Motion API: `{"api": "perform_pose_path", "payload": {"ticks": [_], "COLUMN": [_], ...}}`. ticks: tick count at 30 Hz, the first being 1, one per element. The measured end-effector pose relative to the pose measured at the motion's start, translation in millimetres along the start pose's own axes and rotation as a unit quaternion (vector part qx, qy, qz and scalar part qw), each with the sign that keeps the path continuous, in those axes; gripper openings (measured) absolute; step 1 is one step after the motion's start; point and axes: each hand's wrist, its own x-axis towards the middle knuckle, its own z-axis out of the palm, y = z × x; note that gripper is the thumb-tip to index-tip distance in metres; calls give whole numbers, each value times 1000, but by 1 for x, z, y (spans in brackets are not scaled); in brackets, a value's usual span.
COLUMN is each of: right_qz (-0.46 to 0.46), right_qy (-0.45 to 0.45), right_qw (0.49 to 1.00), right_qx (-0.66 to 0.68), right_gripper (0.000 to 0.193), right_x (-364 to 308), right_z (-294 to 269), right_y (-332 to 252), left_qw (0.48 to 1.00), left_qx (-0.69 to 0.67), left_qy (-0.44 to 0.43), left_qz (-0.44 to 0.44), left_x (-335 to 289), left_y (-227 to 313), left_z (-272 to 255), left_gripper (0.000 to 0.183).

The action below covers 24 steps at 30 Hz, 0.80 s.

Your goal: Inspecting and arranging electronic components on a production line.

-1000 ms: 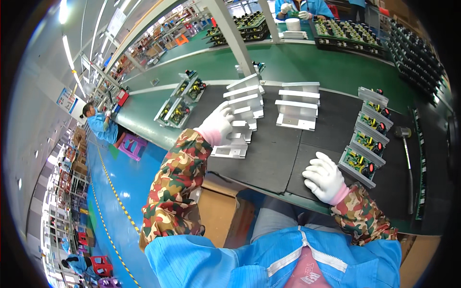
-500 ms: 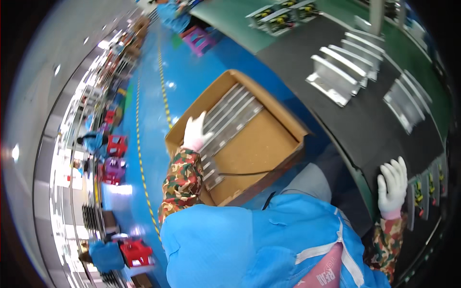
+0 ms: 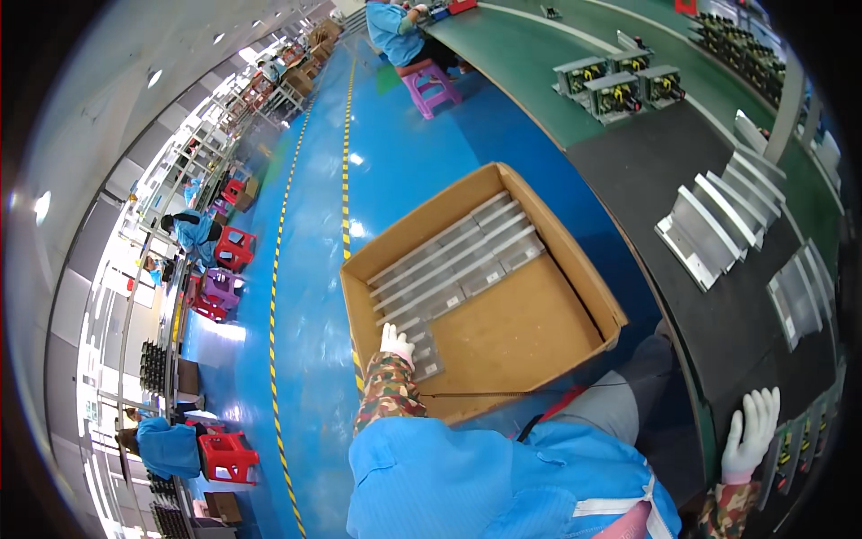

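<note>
A cardboard box [image 3: 566, 352] stands open-topped in front of me, holding several flat grey metal brackets [image 3: 449, 256] in rows along its far and left sides. My left hand [image 3: 397, 342], in a white glove, is inside its left part, beside the nearest bracket pieces. The fingers are slightly bent and apart; whether they touch the metal is unclear. My right hand [image 3: 752, 433], also gloved, is stretched out with its fingers extended over the near part of the black mat [image 3: 682, 310]. It holds nothing.
Silvery bent metal plates [image 3: 723, 220] stand on the mat, with another group [image 3: 802, 292] to their right. Assembled units [image 3: 620, 90] sit on the green bench [image 3: 530, 58]. A person [image 3: 395, 34] sits on a purple stool [image 3: 429, 88] farther off. Striped tape [image 3: 347, 180] marks the blue floor.
My view has shifted, so the box and bench sit lower and farther right. My left hand has moved back toward the near left brackets, its fingers less spread. My right hand stays outstretched.
</note>
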Motion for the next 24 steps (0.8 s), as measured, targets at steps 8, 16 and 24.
{"api": "perform_pose_path", "payload": {"ticks": [8, 16, 24], "right_qz": [4, 27, -42], "right_qy": [7, 15, 56], "right_qw": [999, 998, 996], "right_qx": [31, 49, 60], "right_gripper": [33, 31, 28], "right_x": [3, 4, 11], "right_z": [19, 18, -5], "right_y": [6, 11, -2], "left_qw": [991, 987, 986], "left_qx": [-25, -116, -89], "left_qy": [-8, -47, 137], "left_qz": [-129, -100, 20], "left_x": [41, -26, -38], "left_y": [-30, -1, 61], "left_z": [51, -14, -32], "left_gripper": [74, 62, 47]}}
